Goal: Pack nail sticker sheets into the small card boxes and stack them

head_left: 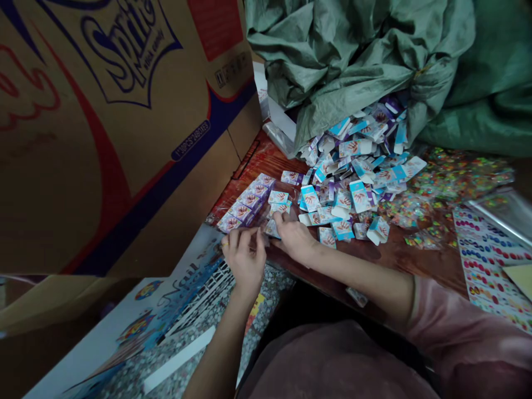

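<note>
My left hand [245, 252] pinches the near edge of a clear plastic bag [260, 213] lying on the wooden table [399, 255]. Inside the bag sits a neat row of small purple and white boxes [245, 204]. My right hand [293, 235] is at the bag's mouth, fingers closed on a small box [273, 227] at the opening. Just beyond lies a loose heap of the same small blue, white and purple boxes [353, 172], spilling out of a green woven sack [353, 61].
A large printed cardboard carton [116, 122] stands close on the left. Sheets of colourful stickers [490, 260] and packets of bright small items [453, 177] cover the table's right side. A printed flat card [166, 310] lies on the speckled floor below.
</note>
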Available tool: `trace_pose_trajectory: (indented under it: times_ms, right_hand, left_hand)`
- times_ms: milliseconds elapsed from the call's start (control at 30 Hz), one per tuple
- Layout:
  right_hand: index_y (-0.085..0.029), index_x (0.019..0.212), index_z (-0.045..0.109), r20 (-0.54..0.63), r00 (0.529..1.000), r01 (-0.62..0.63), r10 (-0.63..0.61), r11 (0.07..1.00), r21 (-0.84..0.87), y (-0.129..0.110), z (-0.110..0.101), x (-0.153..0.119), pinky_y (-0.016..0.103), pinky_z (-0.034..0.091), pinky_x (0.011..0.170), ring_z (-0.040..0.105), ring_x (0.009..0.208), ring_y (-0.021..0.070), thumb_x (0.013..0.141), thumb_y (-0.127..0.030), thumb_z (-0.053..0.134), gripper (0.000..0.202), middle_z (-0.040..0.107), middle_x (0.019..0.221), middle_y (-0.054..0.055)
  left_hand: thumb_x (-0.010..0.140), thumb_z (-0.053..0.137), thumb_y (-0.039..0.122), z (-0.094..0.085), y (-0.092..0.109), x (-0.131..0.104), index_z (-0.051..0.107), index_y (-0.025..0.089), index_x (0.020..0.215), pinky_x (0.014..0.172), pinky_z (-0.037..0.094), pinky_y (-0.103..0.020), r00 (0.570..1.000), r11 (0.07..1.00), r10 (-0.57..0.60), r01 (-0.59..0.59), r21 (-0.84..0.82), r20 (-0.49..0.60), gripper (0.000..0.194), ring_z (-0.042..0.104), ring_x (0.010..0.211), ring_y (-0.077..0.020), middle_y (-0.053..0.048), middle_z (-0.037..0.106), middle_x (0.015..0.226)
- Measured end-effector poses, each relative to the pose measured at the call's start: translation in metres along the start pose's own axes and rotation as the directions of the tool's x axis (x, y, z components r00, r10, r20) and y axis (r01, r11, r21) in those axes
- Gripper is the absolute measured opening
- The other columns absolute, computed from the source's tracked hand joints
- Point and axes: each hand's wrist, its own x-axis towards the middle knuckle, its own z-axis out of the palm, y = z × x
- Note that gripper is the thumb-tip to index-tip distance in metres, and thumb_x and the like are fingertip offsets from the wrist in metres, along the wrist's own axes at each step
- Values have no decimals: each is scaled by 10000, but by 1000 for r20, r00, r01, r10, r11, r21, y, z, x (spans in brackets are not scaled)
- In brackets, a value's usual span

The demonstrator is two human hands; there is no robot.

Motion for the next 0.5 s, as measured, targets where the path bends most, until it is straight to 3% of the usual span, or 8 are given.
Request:
trace_pose_trajectory:
  times_ms: [200,300,367,433,500]
  right_hand:
    - [-126,1112,483,-73,994,73,-76,997,-37,-4,5,10,459,422,943,629,881,221,919,-234,479,222,539,1150,152]
    - [-116,1152,492,-91,991,104,-103,994,10,5,-8,8,387,480,796,614,887,230,945,-336,442,307,503,1192,166]
    - [-122,1144,517,-85,987,145,-139,988,62,24,-26,-6,331,474,723,604,891,222,946,-329,442,296,506,1190,159]
    - [-133,1055,574,0,972,233,-235,964,131,50,-48,-30,297,454,738,595,872,191,923,-234,482,190,567,1086,114]
    - [-154,976,613,175,913,324,-369,916,238,75,-65,-65,266,439,747,585,834,157,870,-159,545,126,611,958,64]
  left_hand:
    - [870,534,300,1,-1,0,658,181,843,801,380,-346,1000,1000,0,0,1,7,175,533,820,-210,-63,627,843]
    - [860,537,327,0,-1,-1,661,183,848,823,365,-362,1000,1000,-6,6,9,21,191,533,858,-228,-76,622,877]
    - [856,540,341,0,-2,-2,664,178,877,851,355,-377,999,1000,-8,8,7,31,206,529,892,-241,-90,613,905]
    - [853,543,348,0,-2,-4,666,168,932,879,348,-396,999,1000,-11,11,7,43,232,521,924,-255,-107,597,921]
    - [848,546,357,0,-2,-5,666,160,977,895,345,-411,999,1000,-15,14,18,52,264,513,945,-268,-118,581,927]
